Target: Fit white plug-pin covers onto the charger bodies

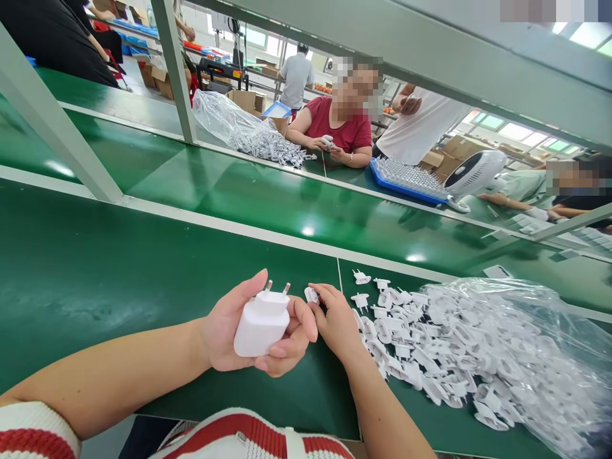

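My left hand (220, 335) is wrapped round a white charger (261, 328), whose two metal pins point up and away from me. Just to the right, my right hand (338, 325) pinches a small white plug piece (311, 295) between thumb and fingers, close to the left fingertips but apart from the charger. Beside the right forearm lies a large heap of similar white plug pieces (421, 357), a few of them loose at its left end. A clear plastic bag (530, 293) covers part of the heap.
Beyond the green worktop (119, 274) runs a green belt (229, 191), framed by slanting metal posts (174, 70). Across it, a person in a red shirt (347, 137) handles white parts near another heap (272, 146). A blue tray (406, 182) and a white fan (473, 172) stand right of them.
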Demonstrator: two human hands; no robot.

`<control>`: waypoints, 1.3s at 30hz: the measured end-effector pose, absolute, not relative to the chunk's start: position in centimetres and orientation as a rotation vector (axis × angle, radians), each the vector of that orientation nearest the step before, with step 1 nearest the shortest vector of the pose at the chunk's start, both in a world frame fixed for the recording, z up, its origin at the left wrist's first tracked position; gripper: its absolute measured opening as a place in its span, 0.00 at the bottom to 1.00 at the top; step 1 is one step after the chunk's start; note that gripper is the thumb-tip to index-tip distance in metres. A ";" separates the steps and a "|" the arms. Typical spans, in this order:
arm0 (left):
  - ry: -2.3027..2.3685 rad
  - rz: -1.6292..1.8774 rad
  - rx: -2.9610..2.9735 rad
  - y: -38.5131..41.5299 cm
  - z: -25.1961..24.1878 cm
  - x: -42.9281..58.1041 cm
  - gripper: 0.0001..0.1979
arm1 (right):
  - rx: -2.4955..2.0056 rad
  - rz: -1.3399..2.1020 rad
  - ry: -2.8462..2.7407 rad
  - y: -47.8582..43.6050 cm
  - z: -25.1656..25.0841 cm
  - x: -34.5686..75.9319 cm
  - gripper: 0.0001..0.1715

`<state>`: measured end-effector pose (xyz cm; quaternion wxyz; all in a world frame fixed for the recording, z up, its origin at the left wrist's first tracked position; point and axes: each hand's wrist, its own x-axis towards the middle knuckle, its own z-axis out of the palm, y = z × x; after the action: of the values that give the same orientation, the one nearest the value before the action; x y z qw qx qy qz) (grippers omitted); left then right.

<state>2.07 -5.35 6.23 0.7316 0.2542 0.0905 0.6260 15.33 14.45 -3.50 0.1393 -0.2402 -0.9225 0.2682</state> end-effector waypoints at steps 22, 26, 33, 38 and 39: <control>1.162 1.782 -0.055 -0.4 0.3 -2.4 0.08 | -0.665 0.697 -2.715 13.8 -2.9 15.5 0.24; 1.515 1.841 0.162 1.7 -0.3 -6.0 0.05 | -0.683 0.686 -2.742 13.8 -2.5 15.4 0.23; 2.160 1.990 0.377 7.0 -0.5 -15.6 0.13 | -0.683 0.662 -2.786 13.8 -2.1 15.3 0.22; 2.572 1.776 0.460 7.9 -1.6 -20.1 0.15 | -0.698 0.656 -2.788 13.9 -2.2 15.3 0.20; 2.623 1.743 0.456 7.9 -2.0 -20.6 0.15 | -0.701 0.658 -2.787 13.9 -2.2 15.3 0.20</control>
<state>-20.61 7.89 -1.97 -0.0204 0.1433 0.8242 0.5475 15.29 13.93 -2.19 0.0967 -0.2368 -0.9409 0.2221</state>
